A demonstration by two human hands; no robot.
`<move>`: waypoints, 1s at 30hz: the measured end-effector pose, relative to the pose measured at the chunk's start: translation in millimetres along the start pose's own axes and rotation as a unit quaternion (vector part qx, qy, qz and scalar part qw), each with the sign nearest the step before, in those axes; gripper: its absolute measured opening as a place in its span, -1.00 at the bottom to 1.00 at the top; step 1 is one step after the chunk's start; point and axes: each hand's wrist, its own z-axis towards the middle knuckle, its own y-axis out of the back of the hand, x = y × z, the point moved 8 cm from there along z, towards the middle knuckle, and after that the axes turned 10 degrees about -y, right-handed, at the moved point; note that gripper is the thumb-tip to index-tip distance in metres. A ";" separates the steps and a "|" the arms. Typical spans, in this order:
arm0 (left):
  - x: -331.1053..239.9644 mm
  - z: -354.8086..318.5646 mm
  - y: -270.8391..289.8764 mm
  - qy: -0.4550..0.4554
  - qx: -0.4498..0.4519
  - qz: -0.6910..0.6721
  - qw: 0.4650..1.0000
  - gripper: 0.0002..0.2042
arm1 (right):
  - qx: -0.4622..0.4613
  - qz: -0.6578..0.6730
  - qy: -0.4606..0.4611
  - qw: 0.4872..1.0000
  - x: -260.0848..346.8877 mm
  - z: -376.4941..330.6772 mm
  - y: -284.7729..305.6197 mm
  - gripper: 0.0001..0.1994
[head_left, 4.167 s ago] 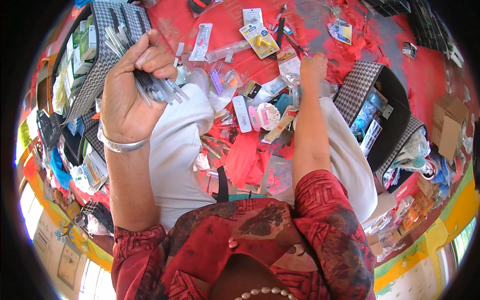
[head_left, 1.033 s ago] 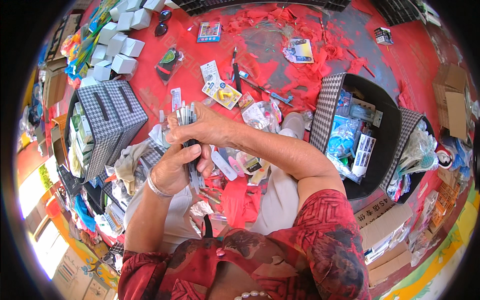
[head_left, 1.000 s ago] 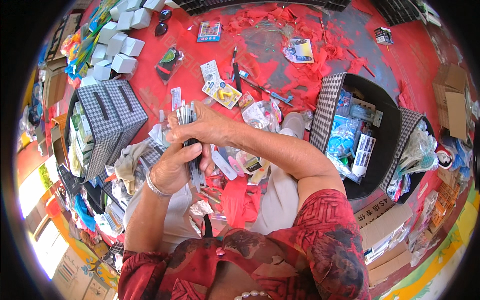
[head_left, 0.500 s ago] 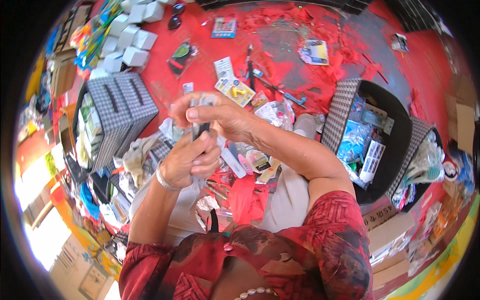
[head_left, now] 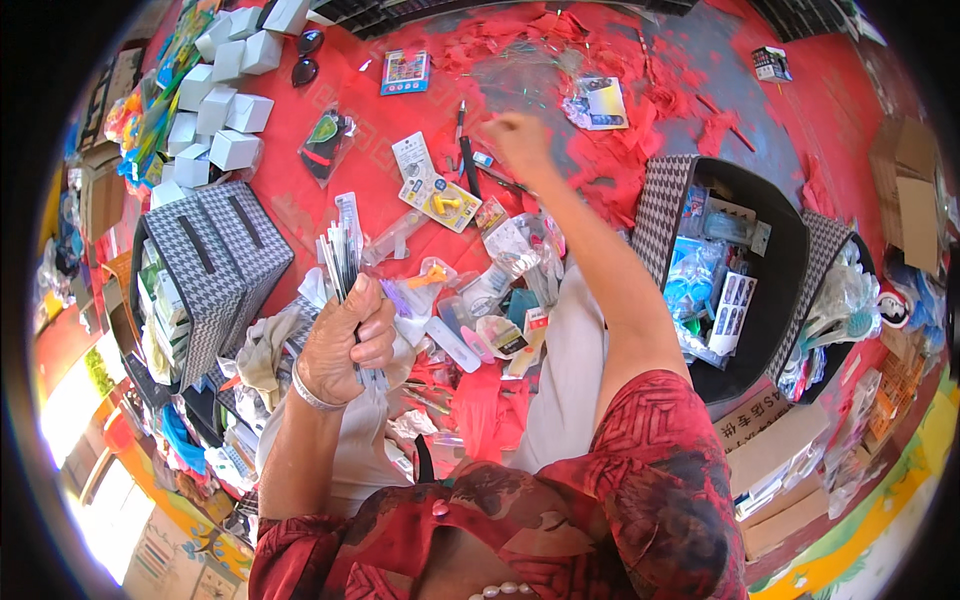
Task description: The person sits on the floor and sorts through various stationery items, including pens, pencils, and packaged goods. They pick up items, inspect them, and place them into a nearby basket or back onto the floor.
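This looks like a cluttered indoor stockroom, though it could be a home. Houndstooth fabric storage boxes (head_left: pixel 222 222) stand left and right on torn red floor covering (head_left: pixel 425 118), with white cube-shaped cartons (head_left: pixel 234 150) at upper left.

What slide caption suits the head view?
Left hand holds a bundle of thin sticks; blurred right hand extends over the red floor.

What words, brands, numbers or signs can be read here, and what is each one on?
I won't copy print out, but here is where it shows:
Cardboard box, lower right: large dark characters on one side.
Card with a yellow item: print too small to read.
Blue-edged flat packet: too small to read.
Small black-and-white box: too small to read.
Thin sticks in the left hand: no readable print.
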 end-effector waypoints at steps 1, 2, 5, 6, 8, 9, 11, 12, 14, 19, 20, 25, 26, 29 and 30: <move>-2.5 1.8 2.1 -0.007 -0.005 0.002 1.000 -0.70 | -0.126 -0.146 0.067 0.979 -5.3 16.5 22.8 -0.88; -4.6 3.4 4.1 -0.012 -0.009 0.004 1.000 -0.72 | -0.147 -0.188 0.063 0.969 -22.5 30.8 35.5 -0.88; -9.4 7.5 11.6 -0.017 -0.037 0.004 0.999 -0.81 | -0.151 -0.261 0.035 0.953 -54.1 62.1 43.0 -0.87; -10.5 8.8 14.0 -0.018 -0.048 0.003 0.999 -0.83 | -0.143 -0.272 0.044 0.950 -56.5 68.4 40.1 -0.86; -9.8 11.3 18.2 0.002 -0.070 -0.017 0.997 -0.82 | -0.136 -0.287 0.071 0.946 -53.1 77.2 26.5 -0.85; -9.5 12.3 19.3 0.012 -0.077 -0.031 0.996 -0.80 | -0.136 -0.286 0.103 0.943 -47.7 79.0 18.0 -0.84; -12.3 15.4 20.4 0.012 -0.079 -0.035 0.996 -0.80 | -0.122 -0.340 0.113 0.925 -46.0 84.6 -0.4 -0.84; -13.3 16.3 20.5 0.013 -0.077 -0.039 0.996 -0.80 | -0.121 -0.363 0.128 0.915 -44.1 85.7 -8.2 -0.84; -16.9 18.6 21.1 0.004 -0.076 -0.041 0.996 -0.80 | -0.140 -0.372 0.130 0.908 -43.0 88.2 -14.1 -0.85; -20.6 22.4 20.3 -0.008 -0.065 -0.047 0.997 -0.80 | -0.165 -0.408 0.140 0.887 -42.0 91.0 -17.2 -0.87; -20.7 22.8 20.7 -0.008 -0.067 -0.051 0.996 -0.81 | -0.162 -0.412 0.135 0.887 -43.1 92.4 -17.8 -0.87; -20.5 23.5 23.6 -0.014 -0.073 -0.040 0.996 -0.82 | -0.162 -0.407 0.111 0.892 -53.6 100.9 -20.2 -0.87; -20.3 23.8 23.9 -0.014 -0.070 -0.032 0.997 -0.82 | -0.165 -0.396 0.109 0.897 -55.7 102.2 -18.9 -0.87; -19.9 23.1 26.3 -0.019 -0.076 -0.035 0.996 -0.82 | -0.144 -0.219 0.034 0.964 -73.1 106.6 1.8 -0.90; -19.9 23.5 25.9 -0.022 -0.073 -0.048 0.996 -0.83 | -0.129 -0.131 -0.004 0.983 -81.6 106.5 11.3 -0.91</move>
